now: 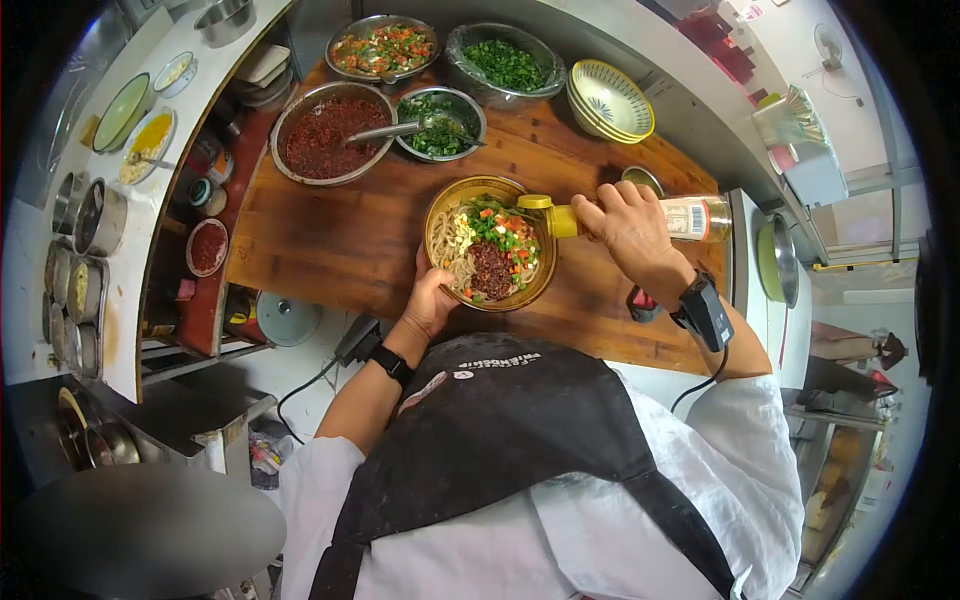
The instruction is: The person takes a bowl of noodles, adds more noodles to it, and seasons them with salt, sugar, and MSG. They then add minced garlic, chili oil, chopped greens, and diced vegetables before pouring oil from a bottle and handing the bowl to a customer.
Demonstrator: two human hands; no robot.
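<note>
My left hand (pixel 430 300) grips the near left side of a brown bowl (pixel 548 268), thumb at the rim. Noodles (pixel 446 238) lie in the bowl, topped with red chili paste (pixel 492 268), chopped green and orange vegetables (pixel 510 235) and minced garlic (pixel 464 236). My right hand (pixel 635 228) is wrapped round a clear bottle (pixel 692 218) with a label, held on its side. Its yellow flip-top cap (pixel 536 202) is open, and the spout end overlaps the bowl's far right rim.
Behind the bowl stand a basin of chili paste (pixel 300 173) with a metal spoon (pixel 385 131), greens (pixel 438 137), chopped vegetables (pixel 382 50) and chopped herbs (pixel 502 68). Stacked bowls (pixel 628 100) sit at the back right. Small containers (pixel 98 225) line the left counter.
</note>
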